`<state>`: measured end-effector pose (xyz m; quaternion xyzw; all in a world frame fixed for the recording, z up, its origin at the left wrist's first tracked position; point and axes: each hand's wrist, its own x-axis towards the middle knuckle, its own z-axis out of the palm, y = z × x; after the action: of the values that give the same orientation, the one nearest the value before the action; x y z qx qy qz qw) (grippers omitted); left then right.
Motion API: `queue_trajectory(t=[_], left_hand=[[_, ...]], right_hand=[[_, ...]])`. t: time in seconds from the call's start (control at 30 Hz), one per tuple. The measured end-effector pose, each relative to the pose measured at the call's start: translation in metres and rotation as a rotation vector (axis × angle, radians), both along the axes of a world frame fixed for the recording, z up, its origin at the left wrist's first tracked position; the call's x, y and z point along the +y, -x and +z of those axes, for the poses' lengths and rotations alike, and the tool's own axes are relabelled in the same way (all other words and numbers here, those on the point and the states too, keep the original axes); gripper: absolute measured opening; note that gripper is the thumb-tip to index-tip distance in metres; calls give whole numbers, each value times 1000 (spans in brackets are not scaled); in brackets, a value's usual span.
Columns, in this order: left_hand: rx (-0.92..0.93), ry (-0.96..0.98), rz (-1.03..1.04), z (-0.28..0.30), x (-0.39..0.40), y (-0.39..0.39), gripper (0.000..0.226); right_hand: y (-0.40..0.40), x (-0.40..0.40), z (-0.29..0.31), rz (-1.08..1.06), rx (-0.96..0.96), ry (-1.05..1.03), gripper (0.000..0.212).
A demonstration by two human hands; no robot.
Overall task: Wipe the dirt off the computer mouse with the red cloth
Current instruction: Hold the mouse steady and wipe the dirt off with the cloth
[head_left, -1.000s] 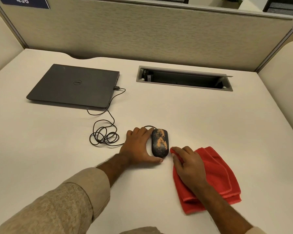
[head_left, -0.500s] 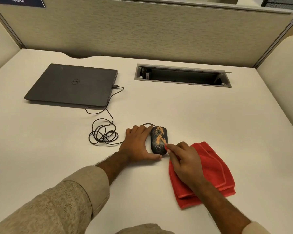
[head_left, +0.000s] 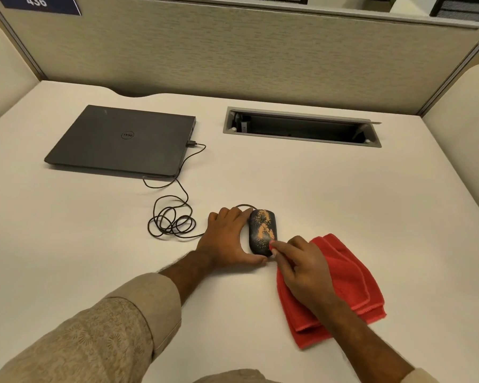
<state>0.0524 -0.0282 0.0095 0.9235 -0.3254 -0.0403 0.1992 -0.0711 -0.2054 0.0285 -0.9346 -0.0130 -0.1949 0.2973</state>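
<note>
A black computer mouse (head_left: 261, 229) with orange dirt on its top lies on the white desk (head_left: 343, 189). My left hand (head_left: 227, 239) cups its left side, thumb under its near end, fingers along its far left edge. A folded red cloth (head_left: 349, 277) lies just right of the mouse. My right hand (head_left: 302, 266) rests on the cloth and pinches its near-left corner, with the fingertips touching the mouse's near right edge.
The mouse cable (head_left: 172, 222) lies coiled to the left and runs to a closed dark laptop (head_left: 122, 139) at the back left. An open cable tray (head_left: 302, 127) is sunk into the desk at the back. Partition walls (head_left: 233, 56) enclose the desk.
My right hand has pulled the cloth's corner leftward up against the mouse's near right edge. The left hand has stayed on the mouse.
</note>
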Motion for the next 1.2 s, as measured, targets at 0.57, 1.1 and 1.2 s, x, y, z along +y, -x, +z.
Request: queue_trajectory(t=[0.57, 1.1, 1.2], left_hand=[[9, -13, -1, 0, 0, 0, 116], [29, -17, -10, 1, 1, -1, 117], [32, -14, -8, 0, 0, -1, 117]], right_hand=[[-3, 6, 4, -1, 67, 31, 23], [-12, -2, 13, -83, 83, -12, 21], [-11, 0, 14, -52, 119, -13, 20]])
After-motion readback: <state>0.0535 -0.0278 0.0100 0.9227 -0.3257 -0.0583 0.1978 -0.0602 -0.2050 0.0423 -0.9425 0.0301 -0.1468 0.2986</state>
